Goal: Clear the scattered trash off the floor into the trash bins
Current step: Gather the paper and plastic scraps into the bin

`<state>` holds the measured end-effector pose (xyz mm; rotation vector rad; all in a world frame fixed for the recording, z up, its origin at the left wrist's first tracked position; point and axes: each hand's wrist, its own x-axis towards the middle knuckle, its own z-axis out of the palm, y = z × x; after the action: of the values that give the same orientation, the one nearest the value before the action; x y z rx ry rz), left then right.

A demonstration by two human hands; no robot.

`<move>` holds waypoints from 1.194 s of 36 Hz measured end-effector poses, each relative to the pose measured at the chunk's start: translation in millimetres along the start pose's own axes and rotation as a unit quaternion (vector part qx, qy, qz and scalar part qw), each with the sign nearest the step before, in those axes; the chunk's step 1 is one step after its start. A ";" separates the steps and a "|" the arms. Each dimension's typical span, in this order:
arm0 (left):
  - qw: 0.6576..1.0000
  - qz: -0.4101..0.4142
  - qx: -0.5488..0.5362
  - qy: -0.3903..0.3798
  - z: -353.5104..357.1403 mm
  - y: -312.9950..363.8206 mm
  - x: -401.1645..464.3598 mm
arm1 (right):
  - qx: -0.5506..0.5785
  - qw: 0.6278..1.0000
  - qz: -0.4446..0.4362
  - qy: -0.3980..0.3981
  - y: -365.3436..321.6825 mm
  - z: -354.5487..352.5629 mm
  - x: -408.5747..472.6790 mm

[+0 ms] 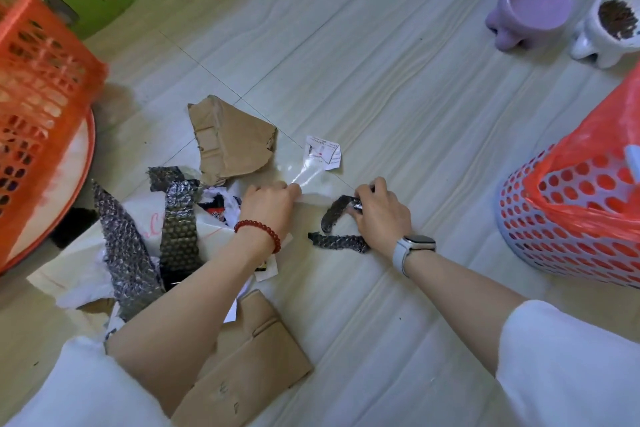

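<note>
Left hand (268, 204) pinches the edge of a clear plastic sleeve (311, 173) lying flat on the floor (381, 97); right hand (379, 211) is closed on one end of a black bubble-wrap strip (334, 215), 2nd strip (341, 242) loose just beside its wrist. Prob. one item per hand to save trips. Bins flank the mess: lined perforated bin (540, 225) near the right hand, orange basket (38, 87) far left; cardboard scraps (232, 140) + main pile by left forearm not yet cleared.

A torn brown cardboard piece (231, 140) lies far of the crumpled bubble-wrap pile (145, 236), between the orange lattice basket (38, 94) left and the perforated bag-lined bin (568, 215) right.
</note>
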<state>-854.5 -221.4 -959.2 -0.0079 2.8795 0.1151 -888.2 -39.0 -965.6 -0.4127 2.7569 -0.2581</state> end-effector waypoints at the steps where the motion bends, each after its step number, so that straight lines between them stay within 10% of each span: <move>1: 1.000 0.013 -0.014 0.004 -0.1 0.9 -2.3 | -0.007 1.000 -0.006 -0.003 1.3 -0.1 -1.0; 19: 0.988 0.116 -0.079 0.069 2.7 32.8 55.8 | 0.126 0.986 0.107 0.004 36.2 -19.8 -20.1; 25: 0.994 0.085 -0.051 -0.049 17.0 26.8 79.3 | 0.163 0.978 0.128 -0.001 44.1 -15.1 -27.3; 43: 0.946 0.040 -0.279 0.162 -38.9 24.1 19.7 | 0.299 0.949 0.100 0.005 33.3 -41.4 -48.2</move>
<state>-883.9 -200.4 -924.9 -0.0181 3.0537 1.0271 -867.9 12.7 -920.1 0.0284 2.5284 -1.0031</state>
